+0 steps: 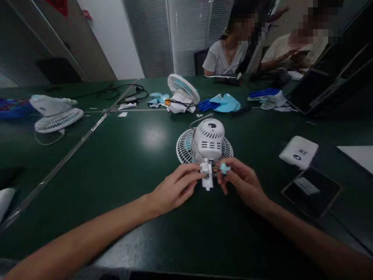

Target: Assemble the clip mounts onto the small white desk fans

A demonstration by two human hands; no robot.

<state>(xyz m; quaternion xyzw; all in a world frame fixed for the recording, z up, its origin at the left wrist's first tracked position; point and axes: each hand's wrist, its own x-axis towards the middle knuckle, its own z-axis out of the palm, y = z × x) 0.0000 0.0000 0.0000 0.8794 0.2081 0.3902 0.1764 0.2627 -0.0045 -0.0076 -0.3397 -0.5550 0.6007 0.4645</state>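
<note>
The white fan (209, 136) is lying grille-down on the green counter (125, 151), with its rounded motor housing facing up and its white clamp (207, 182) pointing toward the person. The left hand (175, 186) is reaching in from the left of the fan, and its fingertips are pressing on the left side of the clamp. The right hand (244, 181) is coming from the fan's right, its thumb and fingers closing narrowly around a light-blue knob (224, 168) that is sticking out beside the clamp on a thin metal stem.

Behind the fan, a second fan (183, 91) is resting with its grille tilted up, and a set of light-blue blades (229, 103) is lying just to the right of that one. Well to the left of the fan, a third fan (56, 120) is lying grille-down. To its right, a white block (300, 151) bearing dark markings is sitting near a flat black panel (311, 192). Farther back, beyond the fan and to its right, two people in pale tops (224, 58) are sitting across the counter.
</note>
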